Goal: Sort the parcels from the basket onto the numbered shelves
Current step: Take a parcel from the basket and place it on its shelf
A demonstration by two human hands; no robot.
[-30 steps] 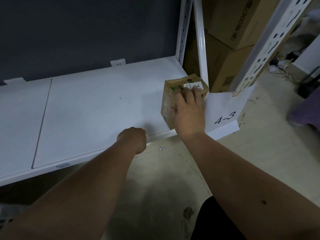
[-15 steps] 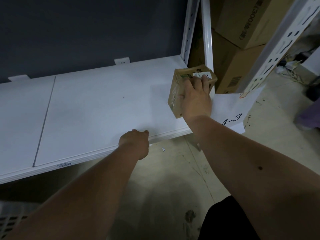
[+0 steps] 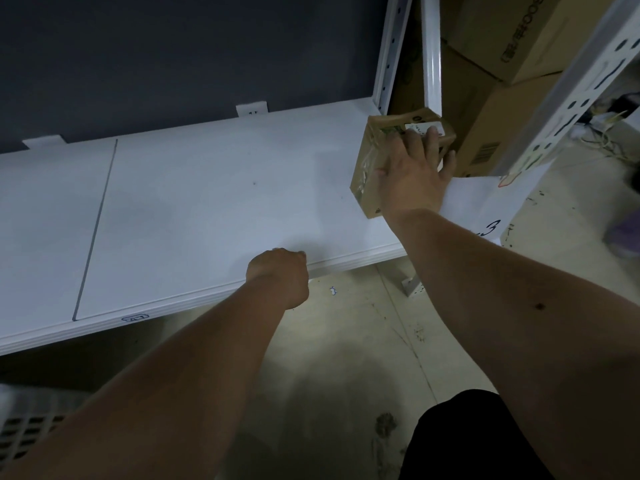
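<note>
So the right hand (image 3: 412, 180) is laid over the top and near face of the small cardboard parcel (image 3: 372, 168), fingers spread and reaching toward the printed label at the far end, thumb out on the left side. Looks more like pressing and steering than a full wrap-around hold. The left hand (image 3: 280, 277) is curled into a loose fist at the front lip of the shelf (image 3: 207, 202); I can't see anything in it, and whether it's hooked on the edge or just resting there is hard to say.

The parcel sits under the right hand at the right end of the shelf board. Its long axis runs away from the person, angled slightly right, toward the white upright post (image 3: 431, 60) just beyond the fingertips. The left hand is well off to the near-left, so the right hand is clearly the one doing the job.

My read: the placing is basically finished and what's left is letting go, or a small nudge deeper. Room-wise, the post blocks anything further forward-right, and the shelf edge is close on the wrist side. Left of the hand is a wide stretch of bare shelf. A paper tag (image 3: 485, 216) ending in "3" hangs just right of the wrist, partly hidden by the forearm. Brown cartons (image 3: 485, 133) are stacked behind the post.
</note>
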